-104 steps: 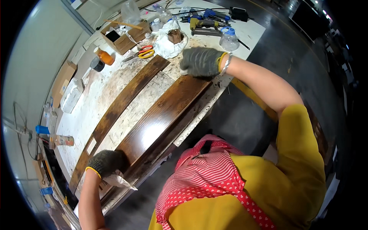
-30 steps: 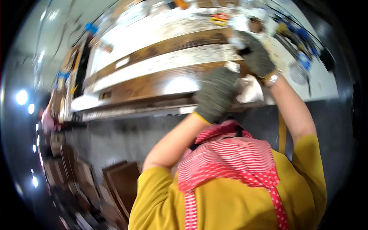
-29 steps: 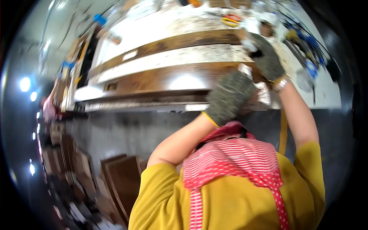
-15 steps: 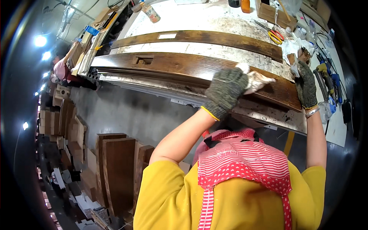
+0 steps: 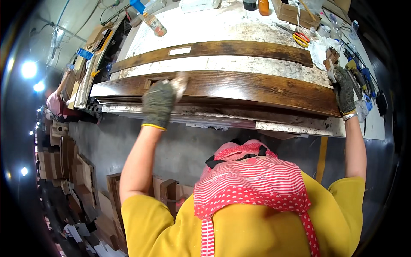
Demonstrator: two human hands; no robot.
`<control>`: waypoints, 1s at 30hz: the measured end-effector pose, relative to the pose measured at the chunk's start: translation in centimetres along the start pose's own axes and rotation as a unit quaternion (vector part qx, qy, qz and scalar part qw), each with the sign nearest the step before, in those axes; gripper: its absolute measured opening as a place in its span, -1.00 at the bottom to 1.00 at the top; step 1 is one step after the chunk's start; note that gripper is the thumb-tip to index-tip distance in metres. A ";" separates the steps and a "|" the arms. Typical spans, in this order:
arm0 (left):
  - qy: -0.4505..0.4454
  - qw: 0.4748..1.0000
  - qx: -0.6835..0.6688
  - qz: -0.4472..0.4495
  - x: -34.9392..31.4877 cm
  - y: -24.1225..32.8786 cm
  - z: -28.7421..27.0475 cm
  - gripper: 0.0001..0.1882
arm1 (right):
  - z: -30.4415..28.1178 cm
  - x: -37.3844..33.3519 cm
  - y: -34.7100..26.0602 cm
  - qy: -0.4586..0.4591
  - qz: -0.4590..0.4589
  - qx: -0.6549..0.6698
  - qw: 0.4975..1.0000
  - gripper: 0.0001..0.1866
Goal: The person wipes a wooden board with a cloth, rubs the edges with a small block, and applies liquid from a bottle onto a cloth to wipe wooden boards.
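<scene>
My L hand (image 5: 158, 102), gloved: fingers curled partway in, w/ a crumpled pale cloth (image 5: 180, 83) in the grip. It's over the front board (image 5: 257, 88), by the slot (image 5: 153, 81) nr that board's L end; a bit blurred, so can't tell how hard the cloth presses. My R hand (image 5: 343, 91), also gloved, is at the board's R end, touching or just beside it. Its fingers look fairly straight; a brown-and-white scrap (image 5: 331, 72) sits by the tips, can't tell if it's gripped.

Main thing: the board lies dead ahead of me, long axis L to R, parallel to the bench edge, R end slightly nearer me. Hands are well apart, most of its length btwn them; L is the one nr the slot, R has the far end.

Beyond it, a narrower board (image 5: 248, 48) runs roughly alongside, w/ a gap of stained bench (image 5: 231, 63) btwn. Past that: scissors (image 5: 301, 40) and white rag (image 5: 317, 53) to the R, orange bottle (image 5: 263, 7) at the back.

Labels: the bottle w/ a patterned wrap (image 5: 156, 25), back L, has print, too small to read. Can't make out writing on either board.
</scene>
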State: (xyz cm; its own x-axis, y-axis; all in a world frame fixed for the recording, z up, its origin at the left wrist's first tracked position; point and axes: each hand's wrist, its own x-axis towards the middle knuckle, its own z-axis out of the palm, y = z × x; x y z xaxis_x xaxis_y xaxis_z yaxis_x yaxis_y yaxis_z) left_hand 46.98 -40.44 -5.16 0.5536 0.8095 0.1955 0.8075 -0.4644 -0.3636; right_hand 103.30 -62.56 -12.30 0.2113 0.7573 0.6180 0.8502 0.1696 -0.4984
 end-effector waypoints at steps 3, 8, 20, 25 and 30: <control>-0.022 0.993 -0.092 -0.068 -2.9 -8.4 1.1 -0.71 | 0.3 -0.2 1.1 0.062 0.242 0.321 0.914 -0.68; 0.134 0.925 -0.350 -0.066 -3.0 -4.9 -3.4 -0.74 | -0.2 -0.4 0.6 0.038 0.082 0.061 0.994 -0.65; 0.079 0.972 -0.114 0.187 0.5 14.9 -5.2 -0.49 | -0.5 -0.6 2.5 -0.026 0.054 0.022 0.998 -0.37; 0.107 0.914 -0.335 0.204 -0.2 19.6 -7.8 -0.75 | -0.2 -1.1 3.0 -0.017 0.063 0.075 0.995 -0.48; 0.143 0.955 -0.259 0.024 0.6 10.2 -5.6 -0.84 | 3.1 0.5 -5.2 0.035 0.016 -0.001 0.999 -0.53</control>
State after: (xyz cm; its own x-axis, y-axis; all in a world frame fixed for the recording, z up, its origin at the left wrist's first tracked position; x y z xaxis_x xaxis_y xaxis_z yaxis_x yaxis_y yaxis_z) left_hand 56.68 -46.74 -3.64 0.5647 0.6862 0.4586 0.7312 -0.6736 0.1076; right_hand 97.43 -61.09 -11.27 0.2718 0.7158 0.6433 0.8431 0.1451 -0.5177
